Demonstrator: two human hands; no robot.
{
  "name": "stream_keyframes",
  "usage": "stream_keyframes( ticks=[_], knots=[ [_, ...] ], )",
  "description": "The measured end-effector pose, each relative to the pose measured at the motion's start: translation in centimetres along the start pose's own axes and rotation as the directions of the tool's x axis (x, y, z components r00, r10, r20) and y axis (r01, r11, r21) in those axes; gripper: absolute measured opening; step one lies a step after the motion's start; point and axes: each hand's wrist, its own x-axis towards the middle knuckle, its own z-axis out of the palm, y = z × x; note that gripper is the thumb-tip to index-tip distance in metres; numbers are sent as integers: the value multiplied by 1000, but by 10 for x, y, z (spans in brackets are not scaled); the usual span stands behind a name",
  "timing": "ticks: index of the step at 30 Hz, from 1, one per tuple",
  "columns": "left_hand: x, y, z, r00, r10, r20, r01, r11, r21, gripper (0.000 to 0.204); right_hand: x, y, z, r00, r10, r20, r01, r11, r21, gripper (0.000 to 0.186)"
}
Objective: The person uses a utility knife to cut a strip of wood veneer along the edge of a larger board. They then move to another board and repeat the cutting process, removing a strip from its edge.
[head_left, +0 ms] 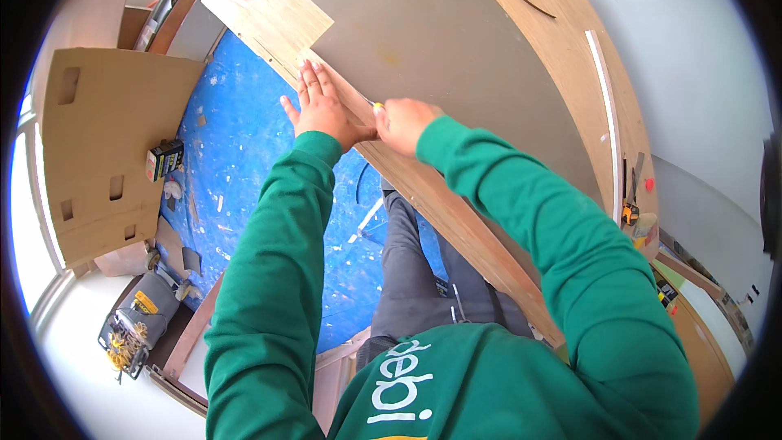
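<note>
A long wooden board runs diagonally from the upper left to the lower right, along the edge of a large grey-brown surface. My left hand lies on the board with its fingers stretched out and its thumb apart. Close beside it, my right hand is closed around a small tool with a yellow part; most of the tool is hidden in the fist, so its kind does not show. Beyond my left fingertips lies a wider piece of light wood.
Blue sheeting covers the floor at left. A cardboard sheet, a small box and a grey tool bag stand there. Along the far right lie a white strip and a yellow-black tape measure.
</note>
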Motion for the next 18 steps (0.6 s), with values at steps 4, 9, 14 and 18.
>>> stream_keyframes(
  ticks=[4, 9, 14, 18],
  knots=[
    [-5, 6, -15, 994, -6, 105, -3, 996, 88, 161, -58, 28, 7, 993, 86, 80, -84, 996, -32, 45],
    [3, 7, -16, 996, -6, 90, -3, 995, 98, 161, -123, 68, 21, 983, 144, 118, -140, 989, -38, 44],
    [4, 7, -15, 996, -1, 86, -8, 994, 109, 160, -164, 87, 28, 972, 188, 141, -183, 982, -50, 43],
    [5, 5, -10, 998, 1, 61, -8, 993, 115, 160, -179, 92, 28, 955, 242, 169, -234, 970, -69, 43]
  ],
)
